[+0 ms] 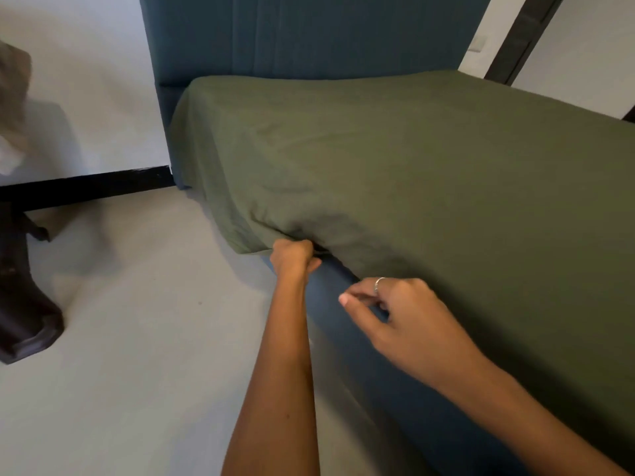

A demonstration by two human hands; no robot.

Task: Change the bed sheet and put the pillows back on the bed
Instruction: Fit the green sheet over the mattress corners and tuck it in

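An olive green bed sheet (395, 159) covers the mattress, draped over its left side. My left hand (293, 257) is closed on the sheet's lower hem where it meets the dark blue bed base (378, 365). My right hand (409, 319), with a ring on one finger, is at the same edge a little nearer to me, fingers curled in a pinch beside the sheet; whether it holds cloth is unclear. No pillows are in view.
The blue padded headboard (309, 36) stands at the far end against a white wall. Light grey floor (137, 338) lies to the left of the bed. A dark object (24, 304) sits on the floor at far left, below a black skirting board (86, 187).
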